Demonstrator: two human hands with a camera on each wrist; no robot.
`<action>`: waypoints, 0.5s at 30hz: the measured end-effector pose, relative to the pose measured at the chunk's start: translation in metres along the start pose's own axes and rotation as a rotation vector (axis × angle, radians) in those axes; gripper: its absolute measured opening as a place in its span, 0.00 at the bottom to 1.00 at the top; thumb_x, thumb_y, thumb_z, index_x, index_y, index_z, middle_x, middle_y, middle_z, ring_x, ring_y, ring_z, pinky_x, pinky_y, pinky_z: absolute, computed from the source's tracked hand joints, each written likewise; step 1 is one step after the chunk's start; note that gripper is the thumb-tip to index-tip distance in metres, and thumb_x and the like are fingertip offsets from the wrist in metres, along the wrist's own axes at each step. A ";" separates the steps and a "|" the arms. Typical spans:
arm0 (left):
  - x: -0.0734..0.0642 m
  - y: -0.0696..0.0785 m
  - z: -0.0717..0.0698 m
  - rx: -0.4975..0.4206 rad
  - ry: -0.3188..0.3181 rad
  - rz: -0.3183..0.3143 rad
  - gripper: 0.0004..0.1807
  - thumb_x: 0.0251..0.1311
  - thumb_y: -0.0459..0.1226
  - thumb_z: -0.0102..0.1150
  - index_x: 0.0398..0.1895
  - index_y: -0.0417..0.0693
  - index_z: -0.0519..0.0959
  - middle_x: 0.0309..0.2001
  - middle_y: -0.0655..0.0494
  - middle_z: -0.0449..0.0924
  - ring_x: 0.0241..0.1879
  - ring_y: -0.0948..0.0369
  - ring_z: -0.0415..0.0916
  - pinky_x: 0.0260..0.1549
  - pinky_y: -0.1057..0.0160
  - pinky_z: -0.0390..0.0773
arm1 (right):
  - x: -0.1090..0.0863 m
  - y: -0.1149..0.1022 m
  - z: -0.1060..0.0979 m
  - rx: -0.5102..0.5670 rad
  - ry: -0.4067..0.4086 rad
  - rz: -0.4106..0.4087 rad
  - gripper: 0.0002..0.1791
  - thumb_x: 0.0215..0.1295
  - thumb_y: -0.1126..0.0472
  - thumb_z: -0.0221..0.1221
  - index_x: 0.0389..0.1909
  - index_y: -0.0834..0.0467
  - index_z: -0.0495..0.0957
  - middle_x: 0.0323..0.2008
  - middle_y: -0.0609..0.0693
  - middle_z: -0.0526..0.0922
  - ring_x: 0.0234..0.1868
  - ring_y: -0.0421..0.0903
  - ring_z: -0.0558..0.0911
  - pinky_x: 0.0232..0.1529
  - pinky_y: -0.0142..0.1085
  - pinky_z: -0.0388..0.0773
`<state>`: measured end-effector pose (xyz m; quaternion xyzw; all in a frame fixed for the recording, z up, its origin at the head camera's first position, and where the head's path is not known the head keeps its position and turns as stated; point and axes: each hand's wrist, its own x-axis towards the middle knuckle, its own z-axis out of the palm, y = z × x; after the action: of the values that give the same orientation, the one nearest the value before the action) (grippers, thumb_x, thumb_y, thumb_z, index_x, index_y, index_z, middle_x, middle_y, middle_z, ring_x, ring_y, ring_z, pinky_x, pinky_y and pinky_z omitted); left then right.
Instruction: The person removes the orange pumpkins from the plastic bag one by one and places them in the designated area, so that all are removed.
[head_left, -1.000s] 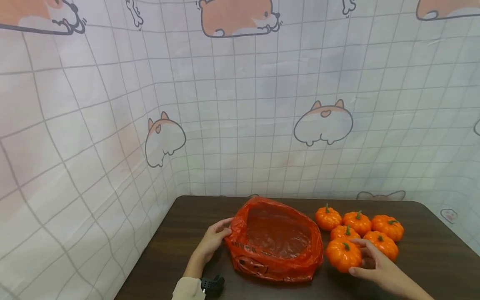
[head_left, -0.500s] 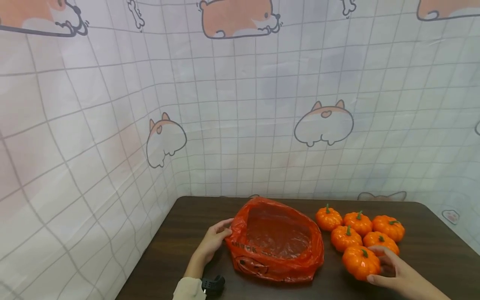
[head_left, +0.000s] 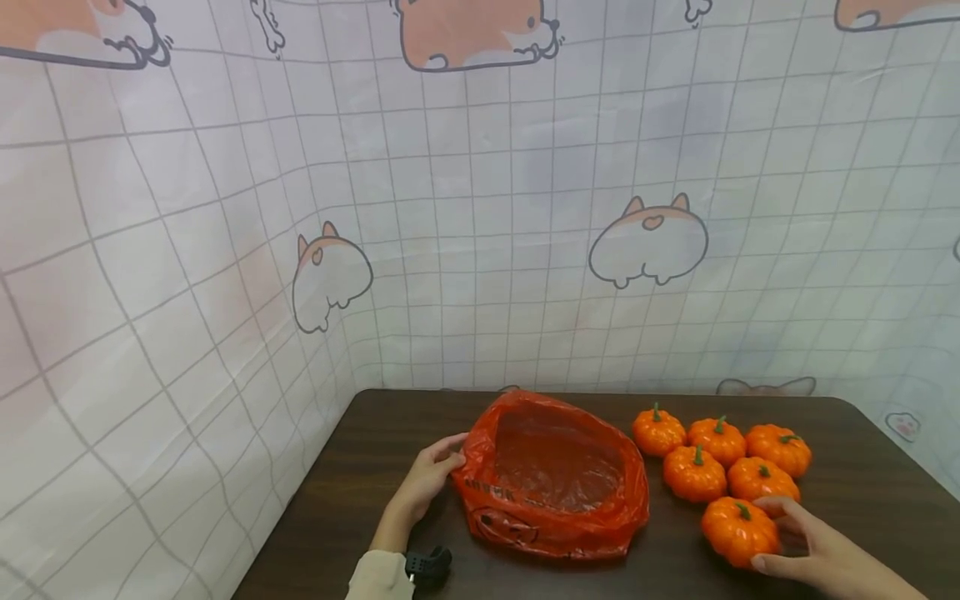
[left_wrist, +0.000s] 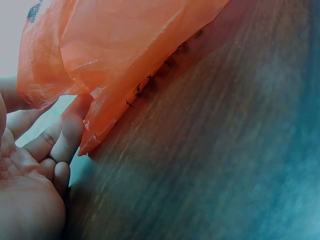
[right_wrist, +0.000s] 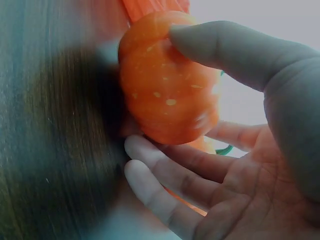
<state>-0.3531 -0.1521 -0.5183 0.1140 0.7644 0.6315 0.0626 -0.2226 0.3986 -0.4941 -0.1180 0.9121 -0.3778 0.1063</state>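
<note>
A red plastic bag [head_left: 555, 533] lies on the dark table with its mouth held wide, facing up. My left hand [head_left: 427, 479] pinches the bag's left edge; in the left wrist view the thin plastic [left_wrist: 135, 45] covers some fingertips. To the right of the bag, my right hand [head_left: 813, 546] grips a small orange pumpkin [head_left: 738, 532] with a green stem. The right wrist view has the thumb pressed on one side of that pumpkin [right_wrist: 170, 85] and fingers on the other. Whether it touches the table I cannot tell.
Several more small orange pumpkins [head_left: 694, 475] stand close together behind the held one, right of the bag. A black band [head_left: 428, 567] is on the left wrist. The brown table [head_left: 382, 433] ends at a white grid-patterned cloth [head_left: 495, 325] with dog drawings.
My right hand has carried the pumpkin rightward and nearer to me, away from the bag and the other pumpkins. The left hand and the bag have stayed in place.
</note>
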 end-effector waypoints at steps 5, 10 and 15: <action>0.001 -0.001 0.001 -0.003 0.003 -0.003 0.24 0.76 0.38 0.51 0.73 0.48 0.71 0.48 0.48 0.81 0.42 0.60 0.80 0.44 0.61 0.80 | 0.000 0.000 -0.002 -0.029 0.010 0.040 0.37 0.71 0.52 0.62 0.70 0.69 0.60 0.63 0.82 0.67 0.58 0.71 0.78 0.48 0.60 0.79; 0.002 -0.002 0.001 -0.003 0.006 -0.003 0.24 0.75 0.37 0.51 0.73 0.48 0.71 0.48 0.48 0.81 0.42 0.60 0.80 0.44 0.61 0.80 | 0.001 0.001 -0.003 -0.052 0.016 0.080 0.37 0.71 0.49 0.62 0.70 0.67 0.61 0.57 0.73 0.77 0.54 0.64 0.80 0.44 0.55 0.80; 0.001 -0.002 0.001 0.001 0.013 -0.001 0.24 0.75 0.37 0.51 0.73 0.48 0.71 0.48 0.48 0.81 0.43 0.60 0.80 0.44 0.61 0.80 | 0.001 0.002 -0.003 -0.064 0.021 0.084 0.38 0.70 0.50 0.62 0.71 0.66 0.60 0.54 0.65 0.80 0.51 0.60 0.80 0.41 0.51 0.78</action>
<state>-0.3546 -0.1515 -0.5204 0.1096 0.7650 0.6319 0.0581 -0.2247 0.4015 -0.4933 -0.0792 0.9289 -0.3451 0.1088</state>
